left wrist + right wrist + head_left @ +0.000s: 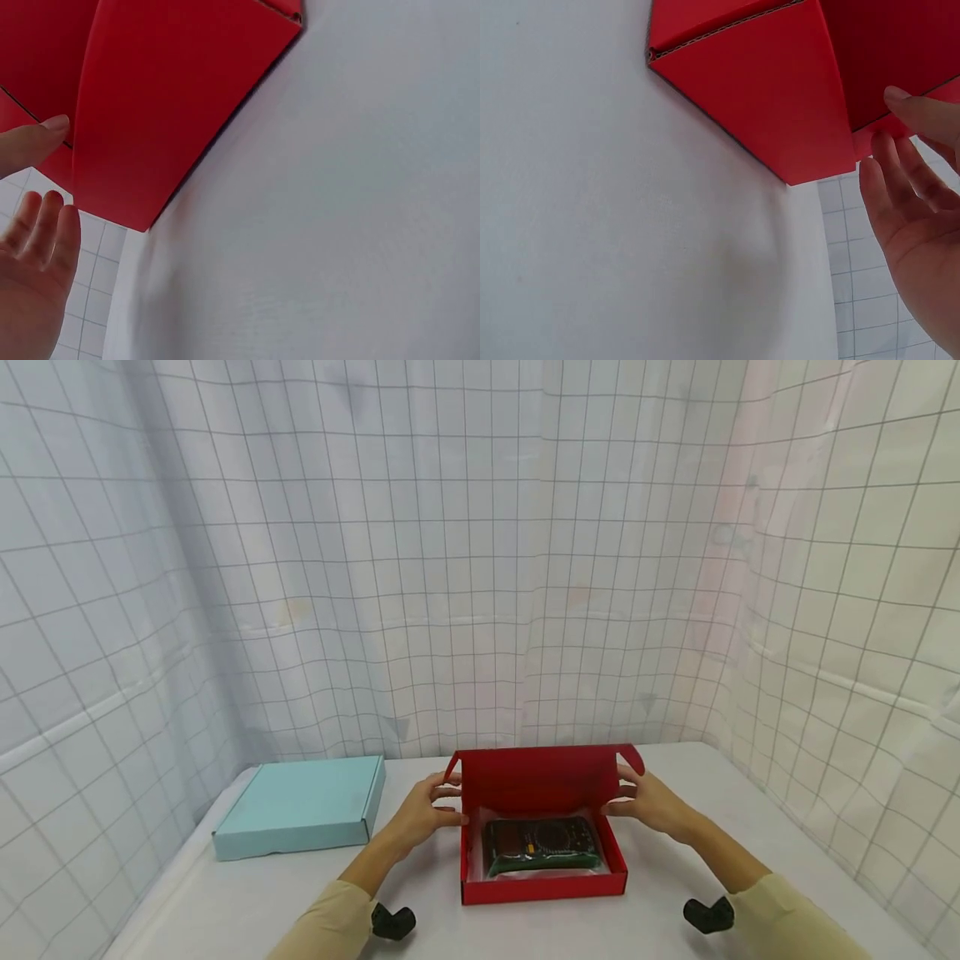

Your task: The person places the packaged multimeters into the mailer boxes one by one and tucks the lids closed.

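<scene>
A red cardboard box stands on the table with its lid raised at the back. Inside lies a black digital multimeter in a clear plastic wrap. At the lid's left edge is my left hand, thumb near the box's back corner and fingers extended behind. My right hand mirrors it at the right edge, its thumb by the other back corner. In the right wrist view, the fingertips reach the red cardboard; whether they press on it I cannot tell. Neither hand visibly curls round the box.
A closed light-blue box lies on the white table, left of the red one. White curtains with a dark grid enclose the back and both sides. A black device sits at each wrist.
</scene>
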Demonstrator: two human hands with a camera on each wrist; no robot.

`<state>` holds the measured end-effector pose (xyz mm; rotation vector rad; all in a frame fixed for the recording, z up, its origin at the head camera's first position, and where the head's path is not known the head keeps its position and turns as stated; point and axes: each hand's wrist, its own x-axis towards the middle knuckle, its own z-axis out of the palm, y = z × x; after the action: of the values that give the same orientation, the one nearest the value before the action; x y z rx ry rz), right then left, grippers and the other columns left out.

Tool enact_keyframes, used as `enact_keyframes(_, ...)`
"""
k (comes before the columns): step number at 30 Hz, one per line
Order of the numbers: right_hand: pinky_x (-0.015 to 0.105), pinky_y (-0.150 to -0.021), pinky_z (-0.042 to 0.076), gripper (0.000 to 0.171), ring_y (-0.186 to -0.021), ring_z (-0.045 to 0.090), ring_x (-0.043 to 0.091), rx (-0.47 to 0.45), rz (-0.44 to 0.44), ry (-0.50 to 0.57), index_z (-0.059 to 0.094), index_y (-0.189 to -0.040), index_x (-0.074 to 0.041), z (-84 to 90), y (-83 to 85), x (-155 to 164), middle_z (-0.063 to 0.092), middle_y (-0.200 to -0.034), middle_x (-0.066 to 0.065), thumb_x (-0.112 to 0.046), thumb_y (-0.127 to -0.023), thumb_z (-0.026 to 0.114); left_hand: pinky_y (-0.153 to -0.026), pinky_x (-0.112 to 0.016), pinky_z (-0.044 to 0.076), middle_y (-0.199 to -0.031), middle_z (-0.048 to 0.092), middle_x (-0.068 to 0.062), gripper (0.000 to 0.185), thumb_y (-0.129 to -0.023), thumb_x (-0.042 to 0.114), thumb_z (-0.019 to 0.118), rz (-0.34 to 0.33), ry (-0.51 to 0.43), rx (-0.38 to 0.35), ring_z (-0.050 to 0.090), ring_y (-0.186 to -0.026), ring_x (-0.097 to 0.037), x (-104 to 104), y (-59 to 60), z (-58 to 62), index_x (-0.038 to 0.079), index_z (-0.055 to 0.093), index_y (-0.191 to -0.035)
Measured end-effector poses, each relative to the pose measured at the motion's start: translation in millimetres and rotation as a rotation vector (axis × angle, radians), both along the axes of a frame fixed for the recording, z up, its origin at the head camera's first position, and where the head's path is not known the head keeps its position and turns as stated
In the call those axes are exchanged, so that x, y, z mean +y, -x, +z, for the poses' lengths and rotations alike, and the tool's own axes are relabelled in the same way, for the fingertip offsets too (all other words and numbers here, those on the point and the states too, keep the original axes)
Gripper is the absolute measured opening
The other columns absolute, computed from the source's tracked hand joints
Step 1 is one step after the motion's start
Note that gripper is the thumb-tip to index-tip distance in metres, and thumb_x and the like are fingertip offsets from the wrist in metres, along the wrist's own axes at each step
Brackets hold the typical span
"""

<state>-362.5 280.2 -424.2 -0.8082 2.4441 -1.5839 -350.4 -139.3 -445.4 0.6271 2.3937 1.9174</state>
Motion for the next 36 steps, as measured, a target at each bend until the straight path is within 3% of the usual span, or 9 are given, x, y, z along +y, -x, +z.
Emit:
enact_keyframes(4,0.043,-0.095,0.056,0.05,-0.121,0.063,0.037,-0.043,0.06,0.038,0.055,-0.145,-0.002,7.0,-1.2,6.9,0.06,-0.14,0.018,-0.013,-0.099,0.071,-0.093,-0.049,0.057,-0.135,0.059,-0.017,0.059,-0.089,0.007,0.08,-0.042,-0.006,-0.017,0.059,-0.122,-0.038,-3.8,-2.6,2.7,0.005,0.057,-0.143)
enact_keyframes(9,0.05,-0.105,0.047,0.041,-0.124,0.063,0.033,-0.191,0.162,0.148,0.054,-0.143,0.006,16.8,-4.6,16.0,0.061,-0.14,0.017,-0.015,-0.109,0.055,-0.106,-0.054,0.047,-0.143,0.056,-0.017,0.054,-0.101,0.019,0.069,-0.135,-0.064,-0.09,0.055,-0.131,-0.037,-12.3,-9.6,9.2,0.003,0.051,-0.149)
enact_keyframes(14,0.055,-0.105,0.044,0.037,-0.119,0.066,0.032,-0.264,0.203,0.24,0.057,-0.138,0.007,24.1,-7.8,18.0,0.063,-0.136,0.015,-0.017,-0.111,0.05,-0.107,-0.053,0.045,-0.147,0.053,-0.019,0.051,-0.105,0.027,0.063,-0.137,-0.091,-0.125,0.053,-0.133,-0.038,-10.4,-18.5,17.0,-0.001,0.051,-0.146)
enact_keyframes(21,0.057,-0.104,0.042,0.034,-0.123,0.064,0.034,-0.278,0.226,0.237,0.06,-0.139,0.005,25.3,-8.8,17.8,0.062,-0.139,0.018,-0.011,-0.108,0.054,-0.103,-0.048,0.05,-0.143,0.057,-0.013,0.052,-0.099,0.03,0.072,-0.065,-0.035,-0.105,0.052,-0.132,-0.035,-3.3,-27.5,18.5,0.003,0.057,-0.141)
enact_keyframes(31,0.057,-0.106,0.04,0.038,-0.128,0.06,0.034,-0.292,0.244,0.204,0.056,-0.141,0.008,23.1,-10.9,19.7,0.059,-0.142,0.02,-0.009,-0.108,0.055,-0.107,-0.052,0.047,-0.145,0.057,-0.014,0.048,-0.101,0.026,0.07,-0.116,-0.043,-0.113,0.051,-0.134,-0.038,-8.1,-25.2,13.5,0.004,0.059,-0.143)
enact_keyframes(36,0.056,-0.108,0.041,0.036,-0.128,0.06,0.035,-0.287,0.249,0.15,0.06,-0.141,0.002,20.4,-9.7,21.9,0.061,-0.14,0.02,-0.007,-0.106,0.056,-0.108,-0.054,0.045,-0.144,0.058,-0.013,0.047,-0.1,0.025,0.071,-0.12,-0.038,-0.117,0.054,-0.133,-0.038,-9.6,-25.4,11.8,0.006,0.06,-0.142)
